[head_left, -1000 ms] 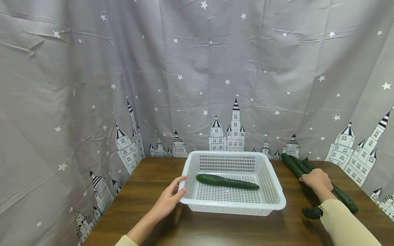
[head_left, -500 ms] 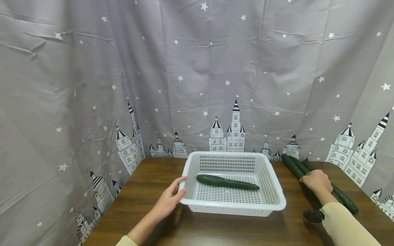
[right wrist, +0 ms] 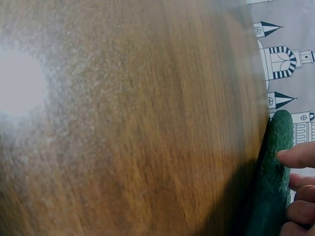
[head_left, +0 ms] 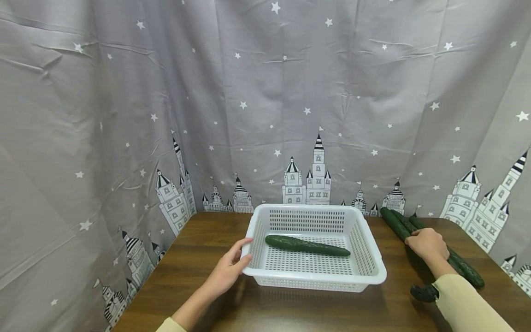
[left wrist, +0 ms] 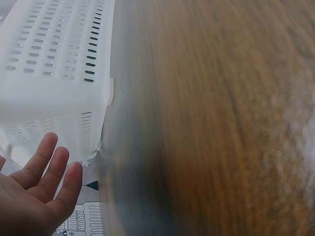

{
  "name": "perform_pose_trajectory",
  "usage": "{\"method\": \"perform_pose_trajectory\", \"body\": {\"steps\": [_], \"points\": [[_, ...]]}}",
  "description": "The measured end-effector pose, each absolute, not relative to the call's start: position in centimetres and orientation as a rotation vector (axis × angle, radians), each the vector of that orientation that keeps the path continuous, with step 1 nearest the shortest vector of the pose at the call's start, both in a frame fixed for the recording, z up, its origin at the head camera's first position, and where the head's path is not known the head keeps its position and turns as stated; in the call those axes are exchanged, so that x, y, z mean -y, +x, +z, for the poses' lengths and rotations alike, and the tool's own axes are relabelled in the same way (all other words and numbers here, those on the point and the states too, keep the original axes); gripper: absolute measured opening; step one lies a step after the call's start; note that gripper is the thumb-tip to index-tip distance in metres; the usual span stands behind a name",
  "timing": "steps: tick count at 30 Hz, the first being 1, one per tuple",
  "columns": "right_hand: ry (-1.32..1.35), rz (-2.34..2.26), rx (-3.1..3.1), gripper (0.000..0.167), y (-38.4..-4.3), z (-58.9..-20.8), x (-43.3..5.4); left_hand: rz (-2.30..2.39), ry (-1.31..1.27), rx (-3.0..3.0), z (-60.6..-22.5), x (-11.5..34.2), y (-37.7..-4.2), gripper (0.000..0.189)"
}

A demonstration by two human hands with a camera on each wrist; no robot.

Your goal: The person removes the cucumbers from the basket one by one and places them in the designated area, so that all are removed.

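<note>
My left hand (head_left: 229, 267) touches the left rim of a white perforated plastic basket (head_left: 375, 258) with its thumb and a fingertip. In the left wrist view, its other fingers (left wrist: 58, 164) are loosely extended beside the basket's outer wall. One dark green cucumber (head_left: 307, 246) lies lengthwise on the basket floor. To the right, my right hand (head_left: 427, 243) curls over a group of long cucumbers on the table and grips the leftmost cucumber (head_left: 393, 222). The right wrist view shows fingertips against a cucumber's side. Beside it lies another cucumber (head_left: 469, 269); the palm hides their middles.
The brown wooden table (head_left: 332, 309) carries the basket and the cucumbers. A grey curtain (head_left: 257, 92) with printed stars and castles hangs behind the table and along its sides. A black curved piece (head_left: 424, 293) sits at my right wrist.
</note>
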State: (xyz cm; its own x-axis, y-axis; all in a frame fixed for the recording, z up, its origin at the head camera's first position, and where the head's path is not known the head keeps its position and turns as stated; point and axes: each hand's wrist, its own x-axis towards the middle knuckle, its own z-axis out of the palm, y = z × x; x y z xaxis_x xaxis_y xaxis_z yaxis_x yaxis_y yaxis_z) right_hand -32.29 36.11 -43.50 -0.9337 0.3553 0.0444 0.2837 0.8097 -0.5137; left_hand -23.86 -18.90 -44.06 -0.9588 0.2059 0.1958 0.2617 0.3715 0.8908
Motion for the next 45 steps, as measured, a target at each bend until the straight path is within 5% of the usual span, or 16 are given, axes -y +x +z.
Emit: {"method": "perform_pose_trajectory", "body": {"steps": [45], "points": [[-0.102,0.829,2.853,0.040,-34.1,-37.9,-31.5,-1.702,-0.464,2.533,-43.7,18.9,-23.7,0.049]]}}
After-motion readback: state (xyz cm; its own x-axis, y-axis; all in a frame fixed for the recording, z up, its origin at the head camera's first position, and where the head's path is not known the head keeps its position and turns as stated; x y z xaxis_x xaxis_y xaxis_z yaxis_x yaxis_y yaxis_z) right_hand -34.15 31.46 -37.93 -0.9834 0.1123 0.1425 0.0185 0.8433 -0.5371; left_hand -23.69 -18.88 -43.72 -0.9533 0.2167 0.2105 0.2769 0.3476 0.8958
